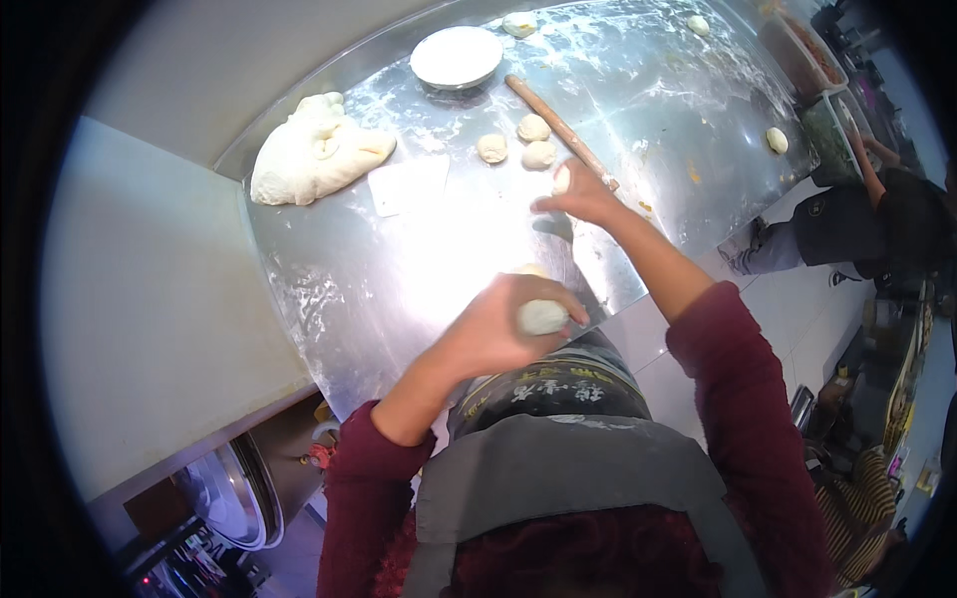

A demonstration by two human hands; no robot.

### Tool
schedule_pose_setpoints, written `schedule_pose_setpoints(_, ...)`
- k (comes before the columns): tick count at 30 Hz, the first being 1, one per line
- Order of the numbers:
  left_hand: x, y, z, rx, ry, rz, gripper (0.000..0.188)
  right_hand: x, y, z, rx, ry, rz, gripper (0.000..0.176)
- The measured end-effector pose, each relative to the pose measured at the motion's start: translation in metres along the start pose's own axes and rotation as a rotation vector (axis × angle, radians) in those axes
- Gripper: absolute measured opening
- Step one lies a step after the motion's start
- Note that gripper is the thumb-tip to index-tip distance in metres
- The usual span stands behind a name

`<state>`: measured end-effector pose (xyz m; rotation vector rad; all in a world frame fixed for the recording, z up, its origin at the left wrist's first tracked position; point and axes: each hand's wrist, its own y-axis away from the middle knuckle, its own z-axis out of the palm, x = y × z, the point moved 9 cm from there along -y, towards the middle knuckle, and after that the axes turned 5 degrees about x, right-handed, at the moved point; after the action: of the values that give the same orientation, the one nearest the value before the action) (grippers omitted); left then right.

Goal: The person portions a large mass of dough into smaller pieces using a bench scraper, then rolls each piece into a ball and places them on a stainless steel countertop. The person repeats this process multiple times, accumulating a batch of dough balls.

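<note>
My left hand (497, 325), slightly blurred, curls around a pale dough ball (543, 318) just above the near edge of the steel table (448, 247). Behind its knuckles a bit of another dough piece (532, 270) shows, mostly hidden. Farther out, my right hand (587, 196) has a small dough ball (562, 179) between thumb and fingers, partly covered by them. Just beyond it lie three dough balls: one on the left (492, 149), one at the back (534, 128) and one in front (539, 155). A wooden rolling pin (561, 128) lies slanted beside them.
A large dough mass (318, 153) lies at the left, beside a white dough scraper (409, 185). A bowl of flour (457, 57) stands at the back. Single dough pieces (777, 140) lie farther right. Beyond the table's right end are food tubs (807, 56) and another person (860, 217).
</note>
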<state>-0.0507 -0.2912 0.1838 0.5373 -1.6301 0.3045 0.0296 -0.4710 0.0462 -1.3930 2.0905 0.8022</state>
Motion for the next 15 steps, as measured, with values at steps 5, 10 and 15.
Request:
schedule_pose_setpoints(5,0.053,0.037,-0.026,0.034,-0.152,0.019,0.023,-0.164,0.036,-0.088,0.434,-0.348,-0.618,0.059)
schedule_pose_setpoints(10,0.033,0.014,-0.001,0.042,-0.508,0.091,0.075,-0.127,-0.017,-0.084,0.624,-0.168,-0.561,0.063)
schedule_pose_setpoints(15,-0.166,-0.018,0.004,0.049,-0.705,-0.311,0.09,-0.011,0.014,0.041,-0.108,-0.55,0.027,0.065)
